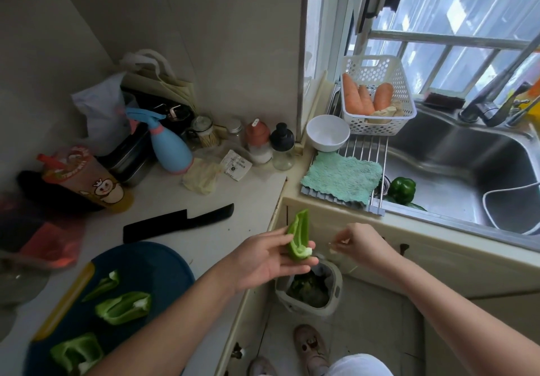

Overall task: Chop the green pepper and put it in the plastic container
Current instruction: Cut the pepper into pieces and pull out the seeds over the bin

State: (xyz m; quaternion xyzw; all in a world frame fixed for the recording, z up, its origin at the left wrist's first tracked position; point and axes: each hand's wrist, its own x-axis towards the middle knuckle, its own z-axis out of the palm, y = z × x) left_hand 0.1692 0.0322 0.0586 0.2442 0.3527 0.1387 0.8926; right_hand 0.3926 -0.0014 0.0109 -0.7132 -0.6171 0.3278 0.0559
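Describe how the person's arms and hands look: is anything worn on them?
Both arms are bare as far as the picture shows; no sleeves are visible. The left hand and right hand wear no gloves, and no rings, watch or bracelet can be seen. The fingernails look short and unpainted, though they are small in this view.

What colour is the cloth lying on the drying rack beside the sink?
Light teal-green, seen in the head view: the cloth on the rack.

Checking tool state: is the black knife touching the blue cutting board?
Apart. The head view shows pale countertop between the black knife and the far edge of the blue cutting board.
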